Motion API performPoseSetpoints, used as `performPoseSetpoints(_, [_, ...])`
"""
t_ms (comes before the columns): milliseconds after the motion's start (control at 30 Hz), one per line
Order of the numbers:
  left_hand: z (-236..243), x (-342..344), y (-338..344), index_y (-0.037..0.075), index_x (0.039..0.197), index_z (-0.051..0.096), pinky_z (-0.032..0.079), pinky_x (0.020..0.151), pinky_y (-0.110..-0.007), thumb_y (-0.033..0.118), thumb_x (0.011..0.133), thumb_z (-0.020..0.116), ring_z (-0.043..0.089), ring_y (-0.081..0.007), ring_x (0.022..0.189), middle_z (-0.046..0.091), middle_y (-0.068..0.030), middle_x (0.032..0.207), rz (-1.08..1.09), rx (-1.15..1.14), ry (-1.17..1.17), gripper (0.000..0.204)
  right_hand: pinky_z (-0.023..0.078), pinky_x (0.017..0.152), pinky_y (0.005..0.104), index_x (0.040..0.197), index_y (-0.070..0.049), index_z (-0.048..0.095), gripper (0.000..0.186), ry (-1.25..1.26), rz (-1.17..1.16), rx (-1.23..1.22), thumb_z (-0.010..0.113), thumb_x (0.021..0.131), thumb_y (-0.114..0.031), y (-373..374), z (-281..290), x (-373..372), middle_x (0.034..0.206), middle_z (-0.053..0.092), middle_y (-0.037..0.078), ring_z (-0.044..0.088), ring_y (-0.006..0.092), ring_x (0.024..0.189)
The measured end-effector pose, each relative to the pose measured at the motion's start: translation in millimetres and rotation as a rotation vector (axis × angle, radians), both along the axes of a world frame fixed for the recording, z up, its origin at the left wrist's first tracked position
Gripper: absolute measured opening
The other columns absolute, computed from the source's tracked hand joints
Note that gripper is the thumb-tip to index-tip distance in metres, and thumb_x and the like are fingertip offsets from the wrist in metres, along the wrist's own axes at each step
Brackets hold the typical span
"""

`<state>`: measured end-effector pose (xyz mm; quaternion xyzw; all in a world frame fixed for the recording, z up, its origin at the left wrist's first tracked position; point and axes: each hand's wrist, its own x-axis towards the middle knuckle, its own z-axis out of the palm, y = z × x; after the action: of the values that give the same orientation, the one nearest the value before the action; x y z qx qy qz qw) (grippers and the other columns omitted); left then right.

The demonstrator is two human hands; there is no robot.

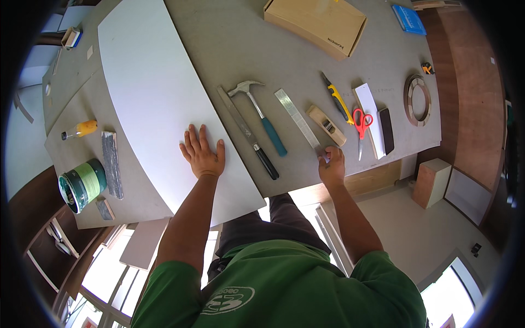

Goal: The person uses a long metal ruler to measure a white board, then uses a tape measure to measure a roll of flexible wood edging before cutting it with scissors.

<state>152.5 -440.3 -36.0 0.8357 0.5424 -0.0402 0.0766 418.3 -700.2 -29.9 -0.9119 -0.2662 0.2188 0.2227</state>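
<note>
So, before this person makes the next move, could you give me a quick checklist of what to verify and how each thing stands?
1. Left hand flat on the white panel: ok, palm down with fingers spread.
2. Right hand on the metal ruler: ok, fingers at its near end.
3. Panel wholly on the table: not ok, its near end juts past the edge.
4. Hammer off the panel: ok, it lies to the right of it.
5. Blade of the yellow utility knife drawn in: cannot tell, too small to see.
</note>
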Motion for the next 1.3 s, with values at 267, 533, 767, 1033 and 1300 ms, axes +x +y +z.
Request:
performPoseSetpoints(267, [2, -1, 0, 0.018, 0.152, 0.027, 0.001, 0.121, -0.050, 0.053, 0.095, 0.044, 0.012, -0.0287, 0.149, 0.016, -0.0101, 0.161, 0.011, -0.017, -0.010, 0.069, 0.048, 0.072, 0.0414, 0.090, -0.001, 0.058, 0.012, 0.044, 0.047, 0.000, 0.065, 0.081, -0.003, 5, 2, -2, 0.089, 0.058, 0.017, 0.058, 0.0346, 0.081])
performPoseSetpoints(533, [3, -1, 1, 0.017, 0.152, 0.027, 0.001, 0.121, -0.049, 0.051, 0.095, 0.045, 0.011, -0.0280, 0.149, 0.017, -0.0101, 0.161, 0.002, -0.008, -0.005, 0.069, 0.045, 0.061, 0.0309, 0.101, -0.001, 0.059, 0.019, 0.356, -0.231, 0.240, 0.067, 0.087, -0.011, 23, 9, -18, 0.071, 0.054, 0.006, 0.050, 0.0153, 0.063])
performPoseSetpoints(767, [2, 1, 1, 0.018, 0.152, 0.028, 0.001, 0.121, -0.049, 0.053, 0.095, 0.043, 0.010, -0.0277, 0.149, 0.015, -0.0098, 0.161, 0.015, -0.030, 0.008, 0.069, 0.048, 0.061, 0.0343, 0.111, -0.003, 0.059, 0.041, 0.055, -0.158, 0.172, 0.077, 0.080, -0.022, 44, 21, 7, 0.072, 0.060, 0.009, 0.057, 0.0212, 0.062])
performPoseSetpoints(1033, [5, 1, 0, 0.017, 0.152, 0.028, 0.002, 0.121, -0.048, 0.052, 0.096, 0.043, 0.011, -0.0281, 0.149, 0.017, -0.0104, 0.161, 0.010, -0.021, 0.010, 0.068, 0.054, 0.066, 0.0439, 0.119, -0.006, 0.056, 0.057, -0.217, 0.084, -0.081, 0.080, 0.076, -0.034, 47, 30, 65, 0.077, 0.066, 0.015, 0.066, 0.0347, 0.072])
performPoseSetpoints(1300, [2, 0, 2, 0.018, 0.151, 0.029, 0.001, 0.121, -0.050, 0.052, 0.094, 0.045, 0.011, -0.0287, 0.149, 0.017, -0.0103, 0.161, 0.013, -0.017, -0.030, 0.069, 0.050, 0.060, 0.0437, 0.098, -0.004, 0.065, 0.038, -0.164, 0.188, -0.057, 0.079, 0.076, -0.032, 58, 38, 69, 0.071, 0.064, 0.014, 0.063, 0.0330, 0.065])
